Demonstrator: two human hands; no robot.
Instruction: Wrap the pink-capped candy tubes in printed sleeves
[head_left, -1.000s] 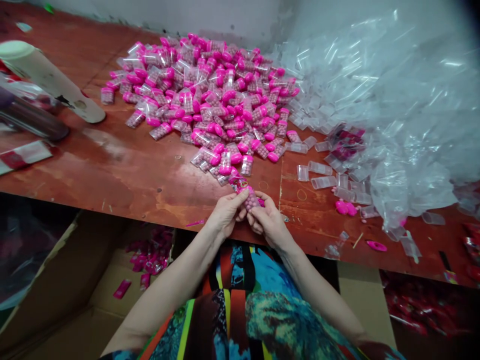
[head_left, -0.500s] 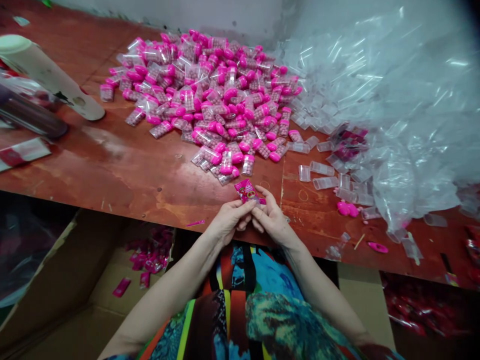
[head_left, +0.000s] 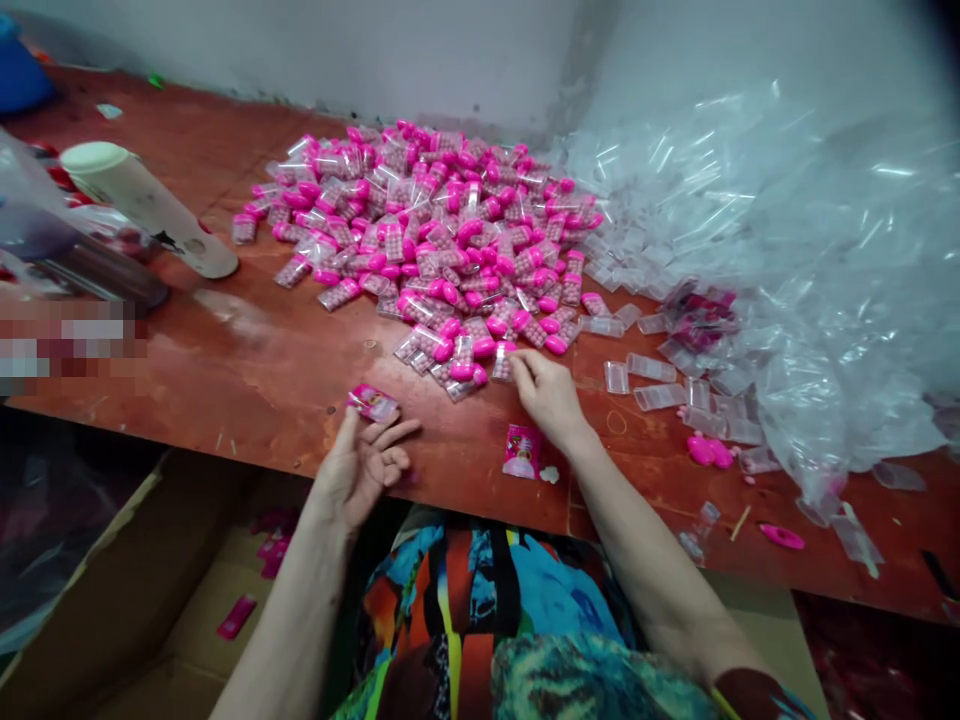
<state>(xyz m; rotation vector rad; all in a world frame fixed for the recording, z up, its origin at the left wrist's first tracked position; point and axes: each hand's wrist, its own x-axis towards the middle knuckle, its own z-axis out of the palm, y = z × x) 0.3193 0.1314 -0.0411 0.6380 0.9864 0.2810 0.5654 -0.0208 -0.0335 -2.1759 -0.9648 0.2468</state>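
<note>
My left hand [head_left: 369, 462] is palm up over the table's front edge. A small pink printed sachet [head_left: 373, 402] is pinched between its thumb and forefinger, while the other fingers hang loosely curled. My right hand [head_left: 551, 398] reaches to the near edge of a heap of pink-capped candy containers [head_left: 420, 220]. Its fingertips close on one clear container [head_left: 502, 364] of pale pink balls, partly hidden by the fingers. Flat on the table below the right hand lies another pink sachet [head_left: 521, 452], with a small whitish piece [head_left: 550, 474] beside it.
Empty clear containers [head_left: 660, 396] and a large clear plastic bag [head_left: 810, 380] spread over the right side. Pink caps [head_left: 709, 452] lie near them. A pale tumbler [head_left: 150, 205] rests at left. An open cardboard box [head_left: 187, 630] with pink sachets is below the table edge.
My hands have parted from around a pink sachet. The left moved left with a sachet; the right moved forward to a container at the heap. A sachet now lies on the table. The view shifted slightly.
</note>
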